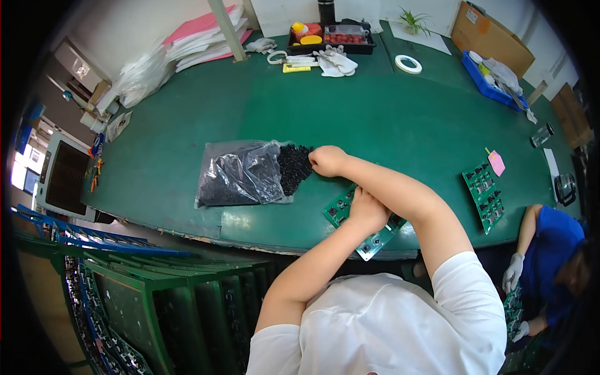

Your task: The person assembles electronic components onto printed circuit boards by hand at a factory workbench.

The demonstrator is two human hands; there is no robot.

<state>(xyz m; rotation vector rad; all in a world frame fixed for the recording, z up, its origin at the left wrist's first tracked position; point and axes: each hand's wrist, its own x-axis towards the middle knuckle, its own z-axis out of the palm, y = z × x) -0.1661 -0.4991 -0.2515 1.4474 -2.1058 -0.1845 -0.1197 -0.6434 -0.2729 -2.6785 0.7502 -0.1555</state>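
My right hand [328,161] reaches across to the right side of a heap of small black parts [295,167]. Its fingers are curled closed, and whatever they pinch is too small or hidden to make out. The heap spills from the mouth of a clear plastic bag [240,174] full of the same black parts. Under my right forearm, my left hand [370,211] is bent closed over the middle of a green circuit board [375,245]. Its fingertips are partly covered, so what they hold is hidden. The board lies near the table's front edge, slanting down to the right.
Another circuit board [484,199] lies right on the green table [187,119], near a pink tag [495,162]. Gloves [336,62], a tape roll [408,64] and a blue bin [494,81] stand farther back. A gloved co-worker [553,250] handles a board at lower right. Green racks [119,294] stand lower left.
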